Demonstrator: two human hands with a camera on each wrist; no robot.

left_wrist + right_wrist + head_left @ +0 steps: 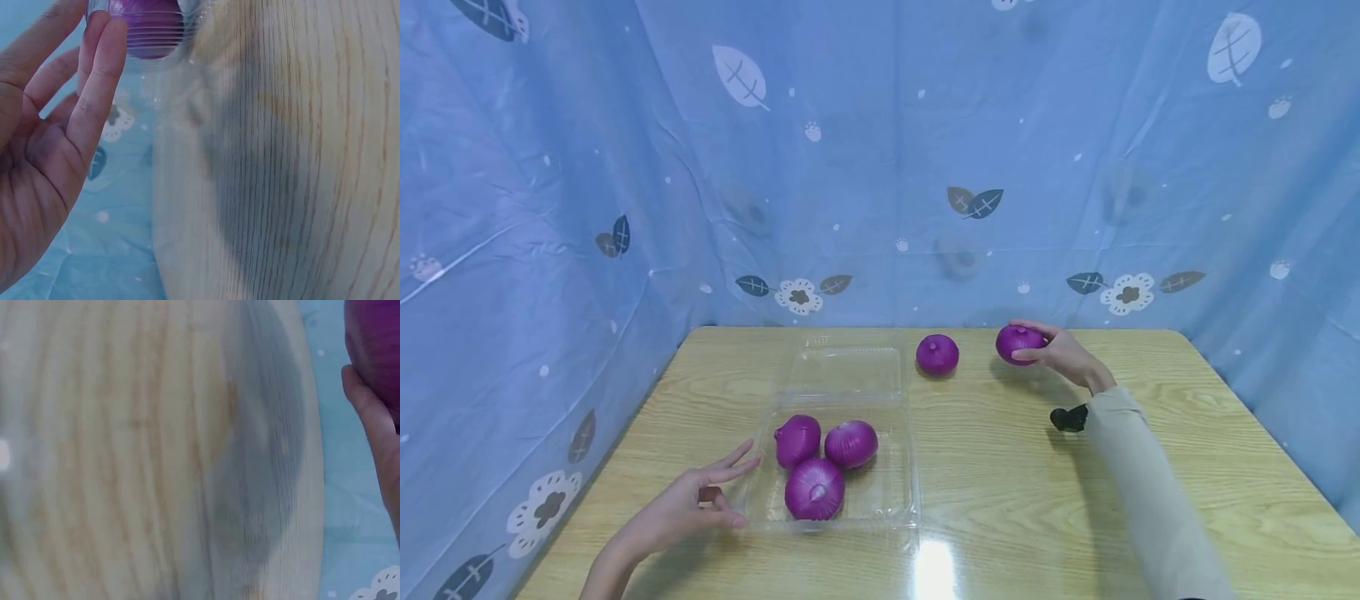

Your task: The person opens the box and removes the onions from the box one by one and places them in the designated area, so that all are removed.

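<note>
My right hand (1063, 354) grips a purple onion (1019, 343) near the back edge of the table, thumb on its near side and fingers over the top. In the right wrist view, that onion (378, 350) shows at the upper right. A clear plastic clamshell box (880, 500) lies with its lid folded back, three purple onions (815, 489) in its near half. My left hand (681, 504) is at the box's left side, fingers extended, thumb by the near left corner. The left wrist view has its fingertips right at the ribbed clear wall, an onion (150, 28) behind it.
Another purple onion (937, 355) sits on the wooden table (985, 500) between the box lid and my right hand. A black object (1069, 418) shows by the right wrist. Blue patterned curtains (880, 167) stand behind and along both sides.
</note>
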